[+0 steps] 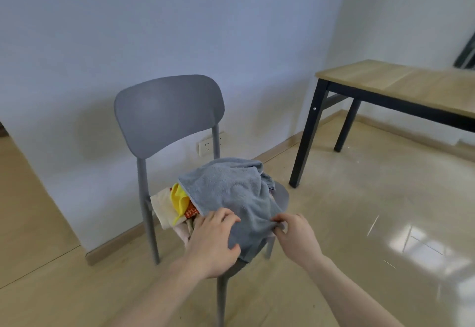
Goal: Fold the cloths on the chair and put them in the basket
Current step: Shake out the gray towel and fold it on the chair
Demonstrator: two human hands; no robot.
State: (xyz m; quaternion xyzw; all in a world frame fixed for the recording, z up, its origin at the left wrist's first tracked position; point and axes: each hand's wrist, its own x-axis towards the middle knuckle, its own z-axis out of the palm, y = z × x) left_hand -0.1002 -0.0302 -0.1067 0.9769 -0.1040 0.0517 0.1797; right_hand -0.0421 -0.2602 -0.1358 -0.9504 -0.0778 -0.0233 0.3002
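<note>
The grey chair (167, 111) carries the whole pile on its seat; no basket is in view. Uppermost on the chair seat lies a grey-blue towel (231, 190), rumpled, draped over the front edge of the seat and covering most of the heap; beneath it, at the left of the seat, a yellow cloth (178, 198), a cream cloth (162, 206) and a red patterned piece (190, 212) show only in part.

The left hand (214, 242) rests on the towel's near edge at the front of the seat, fingers curled over the fabric and thumb under its hem, so its grip appears to hold the cloth; the right hand (295, 234) pinches a bunched fold of the same towel at the seat's front right.

Judgement: the towel looks soft, thick and limp, light to lift, not slippery, not fragile; it will sag and carry no shape; hold is best taken at two corners of one hem, so it hangs flat; the cloths below may drag along with it.

A wooden desk (401, 85) stands well to the right of the chair.
</note>
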